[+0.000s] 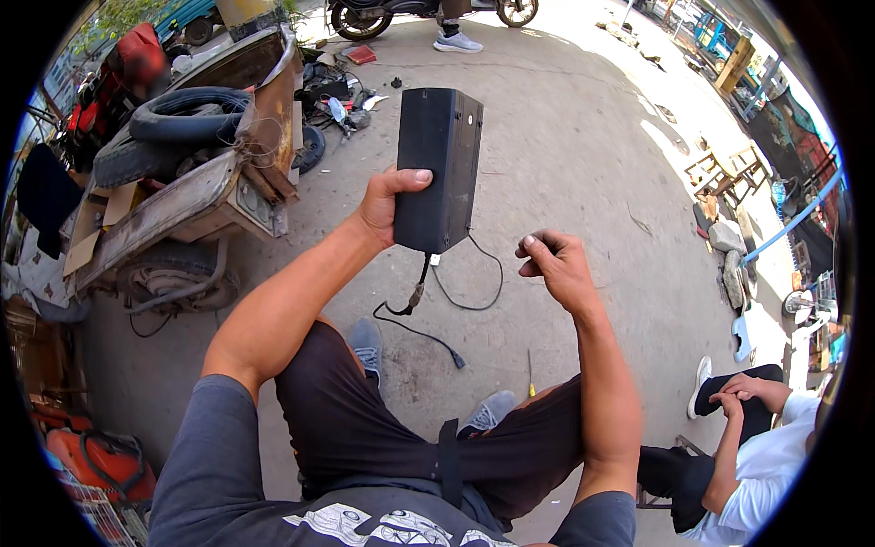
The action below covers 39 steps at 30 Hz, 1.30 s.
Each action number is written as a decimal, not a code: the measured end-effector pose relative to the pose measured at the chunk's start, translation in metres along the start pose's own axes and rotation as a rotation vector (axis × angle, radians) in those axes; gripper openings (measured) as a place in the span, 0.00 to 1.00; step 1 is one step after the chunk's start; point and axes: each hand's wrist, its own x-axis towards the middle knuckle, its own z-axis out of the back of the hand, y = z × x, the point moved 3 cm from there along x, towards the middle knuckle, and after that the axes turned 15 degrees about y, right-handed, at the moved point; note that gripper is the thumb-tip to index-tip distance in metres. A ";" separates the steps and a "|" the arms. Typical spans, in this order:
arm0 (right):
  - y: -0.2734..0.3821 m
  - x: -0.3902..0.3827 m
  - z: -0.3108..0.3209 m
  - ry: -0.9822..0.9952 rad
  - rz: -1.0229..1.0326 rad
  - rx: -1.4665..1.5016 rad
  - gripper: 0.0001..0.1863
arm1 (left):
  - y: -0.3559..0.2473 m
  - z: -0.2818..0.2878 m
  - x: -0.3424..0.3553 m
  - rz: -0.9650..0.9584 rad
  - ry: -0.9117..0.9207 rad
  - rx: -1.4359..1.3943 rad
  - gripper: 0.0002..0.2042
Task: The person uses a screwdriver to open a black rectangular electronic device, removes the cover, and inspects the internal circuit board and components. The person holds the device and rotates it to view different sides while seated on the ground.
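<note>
My left hand (387, 205) grips a black rectangular box (439, 169) near its lower left, holding it upright with my thumb across the front. Two dark cables drop from the box's lower end; one loops on the right, the other ends in a black plug (458, 359) low in the middle. My right hand (554, 264) is raised to the right of the box, apart from it, its fingers curled and pinched; what they hold, if anything, I cannot make out. A yellow-handled screwdriver (531, 387) lies on the ground beyond my right knee.
A rusty cart (164, 228) with tyres (187, 114) stands left. Another person (761, 456) sits at lower right, hands together; someone's foot (456, 41) is beside a scooter at the top. Red bags (96, 460) are lower left; wooden stools (729, 169) and rubble line the right.
</note>
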 end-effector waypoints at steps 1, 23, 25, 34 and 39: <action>0.005 0.003 -0.010 0.012 0.022 0.008 0.15 | 0.002 -0.002 0.001 0.007 0.021 -0.001 0.32; 0.024 0.021 -0.029 -0.025 -0.019 -0.067 0.10 | 0.007 0.004 0.000 0.030 -0.017 0.037 0.33; 0.020 0.021 -0.020 -0.049 -0.042 -0.169 0.10 | 0.005 0.002 0.001 0.026 -0.014 0.042 0.32; 0.022 0.021 -0.011 -0.127 -0.019 -0.159 0.19 | 0.008 -0.006 0.006 0.043 -0.001 0.063 0.35; 0.034 0.020 -0.040 0.069 0.249 0.040 0.53 | 0.020 -0.025 0.016 0.024 0.119 0.021 0.30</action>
